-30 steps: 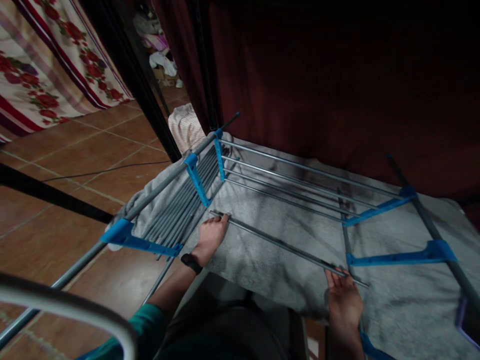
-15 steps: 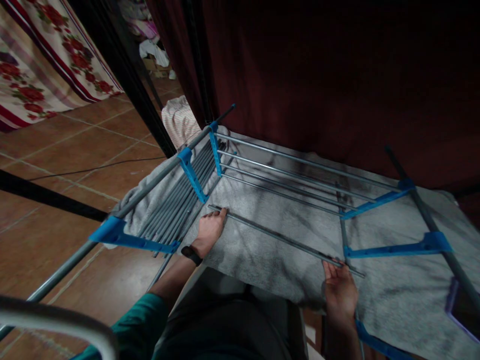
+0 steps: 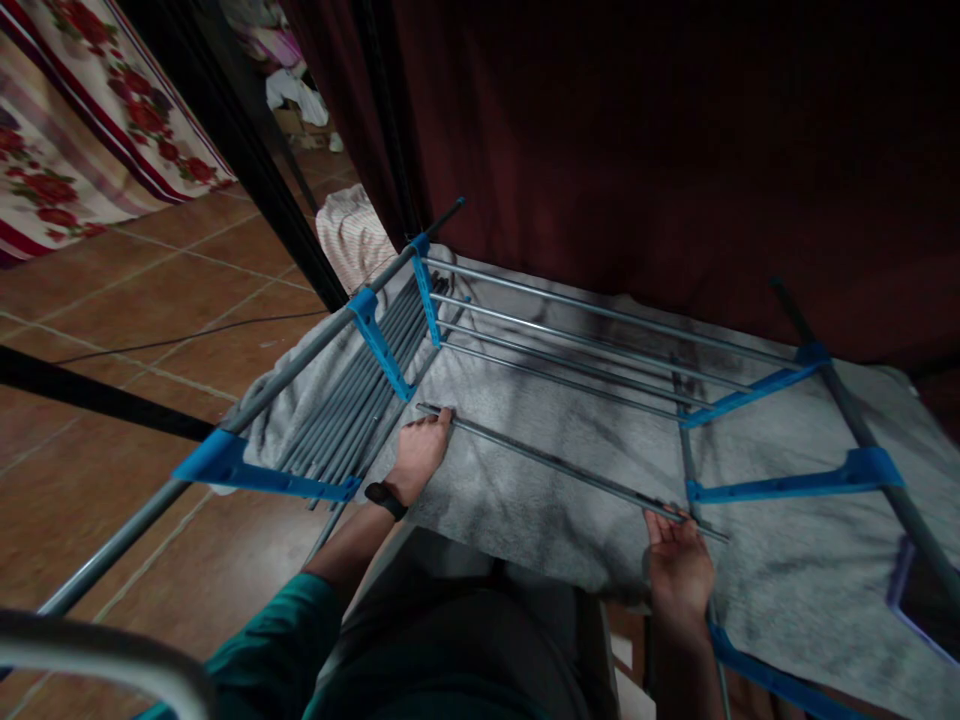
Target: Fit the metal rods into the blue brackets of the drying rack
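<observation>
Pinching grey rod [image 3: 551, 461] near both ends with left grip [image 3: 421, 447] and right grip [image 3: 681, 565]. Slanting lengthwise from far left to near right.

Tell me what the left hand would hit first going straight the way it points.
Beyond the rod it grips, the left hand would probably meet the nearest mounted crossbar, though their relative heights are unclear.

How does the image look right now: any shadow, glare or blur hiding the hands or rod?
Head view: left hand, right hand and rod read clearly; head view: soft shadows streak the cloth; head view: the dark curtain sinks nearly to black at upper right; head view: pale glare on the floor, left of the hands.
</observation>
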The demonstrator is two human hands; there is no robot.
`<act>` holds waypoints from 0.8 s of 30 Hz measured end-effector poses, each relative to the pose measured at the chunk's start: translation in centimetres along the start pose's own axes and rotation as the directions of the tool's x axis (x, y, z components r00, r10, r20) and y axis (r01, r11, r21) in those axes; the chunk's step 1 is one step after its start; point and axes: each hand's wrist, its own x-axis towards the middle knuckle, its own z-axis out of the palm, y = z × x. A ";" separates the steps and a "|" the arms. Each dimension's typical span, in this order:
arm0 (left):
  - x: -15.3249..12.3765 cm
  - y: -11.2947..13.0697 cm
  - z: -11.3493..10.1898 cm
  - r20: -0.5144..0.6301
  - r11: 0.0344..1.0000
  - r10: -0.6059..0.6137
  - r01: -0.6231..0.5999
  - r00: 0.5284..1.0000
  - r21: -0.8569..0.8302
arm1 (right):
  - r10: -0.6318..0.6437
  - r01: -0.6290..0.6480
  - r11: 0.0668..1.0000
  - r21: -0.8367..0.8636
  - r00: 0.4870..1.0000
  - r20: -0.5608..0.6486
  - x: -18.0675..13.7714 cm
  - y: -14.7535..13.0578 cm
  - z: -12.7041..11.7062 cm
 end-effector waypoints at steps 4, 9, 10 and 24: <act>0.0 0.1 0.0 0.002 1.000 -0.003 0.003 1.000 -0.005 | -0.025 0.026 0.999 -0.021 1.000 0.015 0.2 0.2 -0.2; 0.1 -0.1 0.1 0.000 1.000 -0.019 0.019 1.000 -0.015 | -0.027 0.028 0.999 -0.016 0.999 0.023 0.2 0.3 -0.1; 0.1 -0.1 0.1 -0.001 1.000 -0.026 0.026 1.000 -0.017 | -0.030 0.030 0.999 -0.015 0.999 0.032 0.2 0.2 -0.1; -0.4 -0.4 -0.6 -0.033 0.977 -0.198 0.194 0.980 -0.093 | -0.088 0.090 0.996 -0.024 0.993 0.079 0.1 0.6 -0.3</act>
